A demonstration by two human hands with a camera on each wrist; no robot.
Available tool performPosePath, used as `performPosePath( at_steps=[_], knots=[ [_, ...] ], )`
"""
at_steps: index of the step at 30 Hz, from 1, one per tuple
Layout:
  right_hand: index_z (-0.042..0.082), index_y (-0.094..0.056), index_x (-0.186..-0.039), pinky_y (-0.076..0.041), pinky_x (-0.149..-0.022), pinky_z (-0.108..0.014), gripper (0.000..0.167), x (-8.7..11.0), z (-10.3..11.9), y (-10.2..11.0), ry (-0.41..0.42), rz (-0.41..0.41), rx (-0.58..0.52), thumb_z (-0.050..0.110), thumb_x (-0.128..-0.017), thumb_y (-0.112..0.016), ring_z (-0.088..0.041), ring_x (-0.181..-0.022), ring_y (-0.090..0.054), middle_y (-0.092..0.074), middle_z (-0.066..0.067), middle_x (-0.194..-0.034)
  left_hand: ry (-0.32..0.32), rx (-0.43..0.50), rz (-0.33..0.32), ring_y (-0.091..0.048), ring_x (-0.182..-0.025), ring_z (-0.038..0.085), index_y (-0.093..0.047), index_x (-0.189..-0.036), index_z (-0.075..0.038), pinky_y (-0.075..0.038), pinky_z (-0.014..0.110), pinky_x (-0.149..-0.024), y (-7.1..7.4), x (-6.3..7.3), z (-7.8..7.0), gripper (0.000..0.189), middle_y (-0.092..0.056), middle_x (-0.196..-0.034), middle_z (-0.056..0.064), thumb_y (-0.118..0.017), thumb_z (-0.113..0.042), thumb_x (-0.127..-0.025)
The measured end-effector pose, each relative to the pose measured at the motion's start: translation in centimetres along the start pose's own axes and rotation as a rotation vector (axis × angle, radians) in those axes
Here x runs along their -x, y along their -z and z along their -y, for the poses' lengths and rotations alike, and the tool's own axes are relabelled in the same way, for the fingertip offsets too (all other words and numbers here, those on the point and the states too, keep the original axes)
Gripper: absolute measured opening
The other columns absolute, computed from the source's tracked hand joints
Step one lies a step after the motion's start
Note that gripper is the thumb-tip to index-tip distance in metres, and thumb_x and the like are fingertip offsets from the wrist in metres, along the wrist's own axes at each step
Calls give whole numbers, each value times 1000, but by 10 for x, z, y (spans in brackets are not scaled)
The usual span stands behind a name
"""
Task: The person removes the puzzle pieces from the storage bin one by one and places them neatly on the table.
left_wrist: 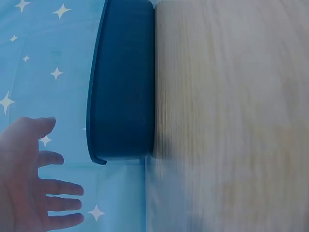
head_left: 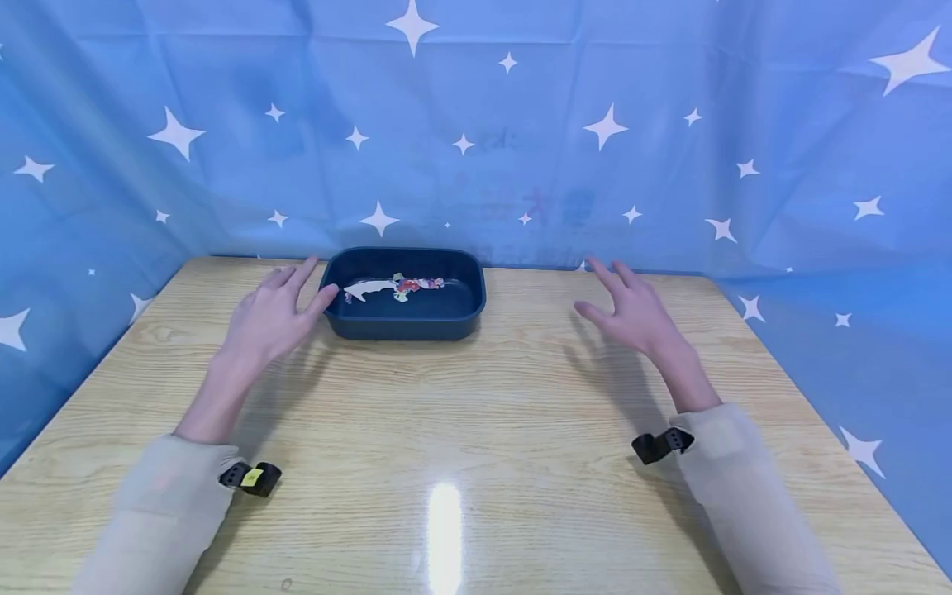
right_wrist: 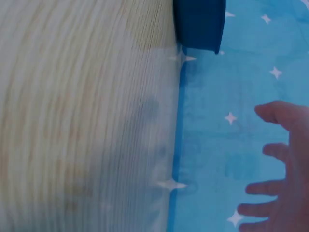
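Observation:
A dark blue rectangular basin [head_left: 405, 330] with rounded corners stands at the back of the table, left of the middle. Inside it lies a flat, thin piece [head_left: 372, 287], white at its left part and patterned in red, green and purple at its right. My left hand [head_left: 271, 318] hovers beside the basin's left end, fingers spread and holding nothing; its thumb overlaps the rim in the head view. Well to the right of the basin, my right hand [head_left: 632, 314] is raised over the table with its fingers apart and nothing in them.
The light wood table [head_left: 521, 430] reaches back to a blue curtain [head_left: 506, 107] with white stars, which also hangs at both sides. A bright light reflection [head_left: 445, 537] shows near the front. Small black devices [head_left: 662, 445] sit at both wrists.

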State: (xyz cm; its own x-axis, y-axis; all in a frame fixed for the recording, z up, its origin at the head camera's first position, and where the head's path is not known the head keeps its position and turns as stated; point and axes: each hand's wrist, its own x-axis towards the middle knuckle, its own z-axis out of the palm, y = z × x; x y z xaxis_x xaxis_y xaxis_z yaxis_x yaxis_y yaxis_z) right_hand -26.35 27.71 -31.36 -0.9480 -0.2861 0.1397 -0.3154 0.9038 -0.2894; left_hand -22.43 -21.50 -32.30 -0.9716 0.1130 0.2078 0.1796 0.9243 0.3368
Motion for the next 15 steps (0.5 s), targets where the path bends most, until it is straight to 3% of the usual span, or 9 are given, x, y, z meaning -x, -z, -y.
performPosePath(
  at_steps=[8,15],
  knots=[
    [21,-16,-163,-24,-109,-75,79,-11,16,-14,57,-29,-53,54,-100,-50,-55,-143,-24,-17,-28,-163,90,96,9,-36,-135,57,-15,-161,-6,-38,74,-97,-5,-6,-2,87,-35,-150,38,-25,-68,-101],
    [19,-18,-162,-26,-111,-71,77,-17,33,-28,78,-21,-140,51,-100,-52,-47,-148,-21,-22,-21,-163,119,178,-13,-48,-126,50,-18,-159,-1,-42,71,-93,-9,-12,-5,84,-56,-132,29,-28,-62,-103]
  ],
)
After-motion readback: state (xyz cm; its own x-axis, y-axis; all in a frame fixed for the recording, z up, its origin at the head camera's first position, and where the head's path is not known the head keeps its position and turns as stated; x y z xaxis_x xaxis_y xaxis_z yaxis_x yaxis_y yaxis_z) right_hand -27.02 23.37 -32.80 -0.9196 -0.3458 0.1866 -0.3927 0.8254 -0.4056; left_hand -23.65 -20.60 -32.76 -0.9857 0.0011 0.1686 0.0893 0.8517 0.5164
